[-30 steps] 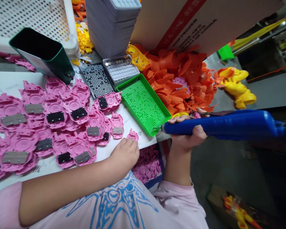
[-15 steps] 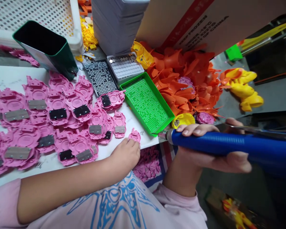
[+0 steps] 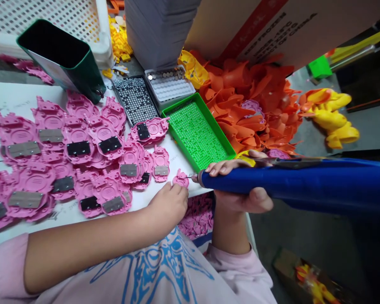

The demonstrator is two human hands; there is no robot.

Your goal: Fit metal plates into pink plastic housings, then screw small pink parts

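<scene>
My left hand (image 3: 172, 204) has its fingers closed on a small pink plastic part (image 3: 181, 179) at the front edge of the white table. My right hand (image 3: 237, 185) is wrapped round a blue electric screwdriver (image 3: 291, 181), held level. Its metal tip (image 3: 194, 177) points left and reaches the pink part; whether it touches a screw I cannot tell. Just beyond stands a green tray (image 3: 199, 131) with a perforated plate of small screws. Left of my hand lie stacked pink housings (image 3: 109, 190) with black or grey plates screwed on.
A black screw tray (image 3: 136, 101) and a white tray (image 3: 171, 86) stand behind the green one. Orange plastic parts (image 3: 250, 114) are heaped to the right, yellow ones (image 3: 332, 118) beyond. A dark green container (image 3: 82, 76) and a grey stack (image 3: 161, 33) rise at the back.
My right hand has brought the screwdriver left, from the green tray's corner to the pink part. My left hand stays on the part.
</scene>
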